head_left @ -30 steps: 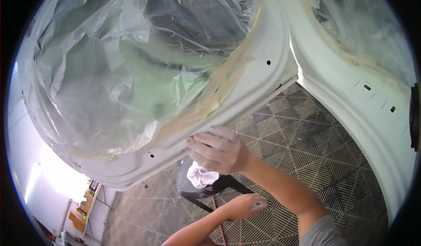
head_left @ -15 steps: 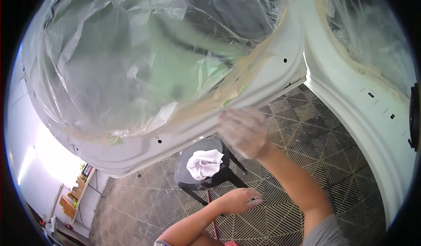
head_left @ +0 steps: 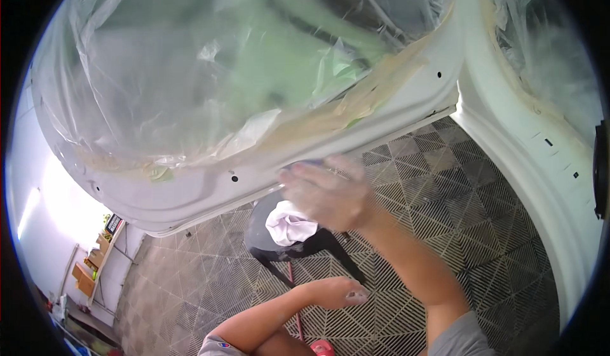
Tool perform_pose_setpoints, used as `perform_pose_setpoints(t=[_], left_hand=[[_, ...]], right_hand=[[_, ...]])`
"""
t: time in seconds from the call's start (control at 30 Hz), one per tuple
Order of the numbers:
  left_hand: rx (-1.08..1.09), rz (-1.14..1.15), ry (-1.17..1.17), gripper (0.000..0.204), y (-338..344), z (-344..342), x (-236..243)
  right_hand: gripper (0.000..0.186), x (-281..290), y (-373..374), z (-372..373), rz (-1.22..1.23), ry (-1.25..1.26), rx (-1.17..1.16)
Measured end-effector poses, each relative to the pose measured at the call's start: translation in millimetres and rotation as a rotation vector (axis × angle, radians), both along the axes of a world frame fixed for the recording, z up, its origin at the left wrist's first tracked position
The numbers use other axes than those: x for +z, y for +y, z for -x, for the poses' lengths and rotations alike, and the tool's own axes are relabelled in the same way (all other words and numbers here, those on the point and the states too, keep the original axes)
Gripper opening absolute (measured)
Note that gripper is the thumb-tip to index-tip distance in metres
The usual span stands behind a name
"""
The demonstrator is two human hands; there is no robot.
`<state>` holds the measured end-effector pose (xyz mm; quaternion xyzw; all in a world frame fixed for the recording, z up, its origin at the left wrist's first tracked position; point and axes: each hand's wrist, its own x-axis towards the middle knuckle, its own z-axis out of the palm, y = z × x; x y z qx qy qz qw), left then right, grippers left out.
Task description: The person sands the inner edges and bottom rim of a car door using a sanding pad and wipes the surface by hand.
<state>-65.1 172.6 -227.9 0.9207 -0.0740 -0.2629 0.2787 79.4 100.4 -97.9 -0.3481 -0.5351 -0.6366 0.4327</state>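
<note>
My right hand (head_left: 327, 194) is at the lower edge of a white car panel (head_left: 400, 105), blurred, with fingers curled over a small bluish item I cannot make out. The panel's opening is covered by clear plastic sheeting (head_left: 159, 83) edged with beige masking tape (head_left: 356, 102). Lower down, my left hand (head_left: 340, 292) hangs in the air with curled fingers; whether anything is inside is hidden. Behind my right hand a crumpled white cloth (head_left: 289, 222) lies on a dark stool (head_left: 260, 219).
At right stands white bodywork (head_left: 521, 134), also masked with plastic. Below are a patterned tile floor (head_left: 464, 229), a thin red hose (head_left: 298, 318) and a pink sandal (head_left: 322, 346). A wall shelf (head_left: 105, 261) with cardboard boxes is at lower left, beside a bright light (head_left: 76, 197).
My right hand swung rightward along the panel's edge, then back leftward. The panel, stool and cloth have shifted in view as the camera moved; my left hand stays low, fingers more curled.
</note>
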Motion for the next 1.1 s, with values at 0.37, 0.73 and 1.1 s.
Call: perform_pose_setpoints(t=[0.37, 0.73, 1.1], left_hand=[[-0.051, 0.035, -0.037, 0.047, 10, 11, 0], [-0.095, 0.012, -0.035, 0.052, 11, 6, 5], [-0.041, -0.023, 0.031, 0.054, 6, 4, -1]], right_hand=[[0.025, 4, 0, -13, 0.112, -0.066, -0.061], [0.036, 2, 17, 5, 0.176, -0.137, 0.000], [0.026, -9, 39, 36, 0.115, -0.035, 0.088]])
